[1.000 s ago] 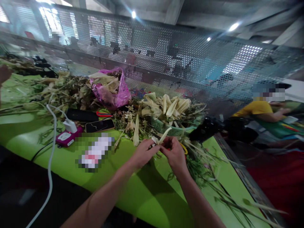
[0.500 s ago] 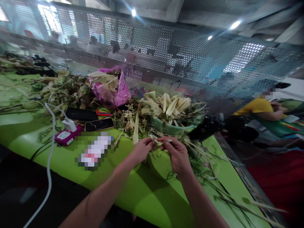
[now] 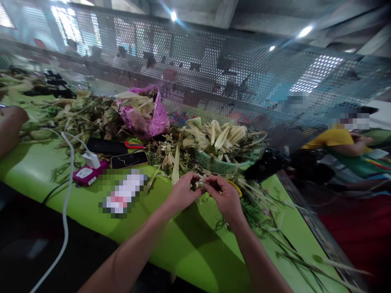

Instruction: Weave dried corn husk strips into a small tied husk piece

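Observation:
Both hands meet over the near part of the green table [image 3: 195,240]. My left hand [image 3: 185,189] has its fingers closed on a small pale piece of dried husk [image 3: 200,184], whose exact shape is partly hidden. From the other side, my right hand [image 3: 224,197] pinches the same piece between thumb and fingers. Just behind them, a green basket [image 3: 210,163] is heaped with dry, cream-coloured husks [image 3: 224,136]. A long pale husk strip [image 3: 176,165] lies left of the basket. Part of a yellow round item [image 3: 236,188] shows beside my right hand.
A pink plastic bag [image 3: 146,122] of husks stands against the perforated metal screen [image 3: 189,77]. Left of my hands lie a phone [image 3: 130,160], a magenta power socket [image 3: 88,173] and a white cable [image 3: 65,211]. Another person's hand [image 3: 12,122] is at the left; a person in yellow [image 3: 331,139] sits at right.
My hands have drawn closer together around the pale piece, and the left fingers now curl over it. The yellow item has come into view, and another person's hand has appeared at the left edge.

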Motion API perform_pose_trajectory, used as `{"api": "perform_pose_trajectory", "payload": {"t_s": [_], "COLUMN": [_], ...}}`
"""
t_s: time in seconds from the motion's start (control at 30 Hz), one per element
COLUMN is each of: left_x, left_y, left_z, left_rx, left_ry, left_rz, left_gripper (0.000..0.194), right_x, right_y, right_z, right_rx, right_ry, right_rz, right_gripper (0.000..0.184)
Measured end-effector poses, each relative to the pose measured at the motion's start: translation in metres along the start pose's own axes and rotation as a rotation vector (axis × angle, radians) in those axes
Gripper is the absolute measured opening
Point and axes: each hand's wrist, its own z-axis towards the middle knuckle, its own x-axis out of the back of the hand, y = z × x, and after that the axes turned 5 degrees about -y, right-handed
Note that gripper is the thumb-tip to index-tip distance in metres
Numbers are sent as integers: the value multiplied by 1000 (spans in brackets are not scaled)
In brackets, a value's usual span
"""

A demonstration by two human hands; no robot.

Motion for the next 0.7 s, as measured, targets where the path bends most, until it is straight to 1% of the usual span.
{"api": "perform_pose_trajectory", "payload": {"t_s": [0.1,0.27,0.4,0.5,0.6,0.7], "left_x": [-2,1,4,4,4,5], "left_y": [-4,0,5,6,6,5], "left_z": [2,2,0,0,0,0], "left_rx": [30,63,87,88,83,63], "left_ry": [20,-43,-68,-84,-86,-80], "left_rz": [-59,-204,-339,-415,-420,-339], "left_gripper": [22,24,23,23,22,17], "right_x": [0,3,6,8,11,13], "right_y": [0,1,-1,-3,-4,-4], "right_z": [0,0,1,2,2,3], "right_rx": [-32,-62,-84,-74,-28,31], "right_ry": [10,29,-1,-25,-49,-70], "right_rz": [39,45,53,44,27,-30], "right_gripper": [18,20,16,14,12,10]}}
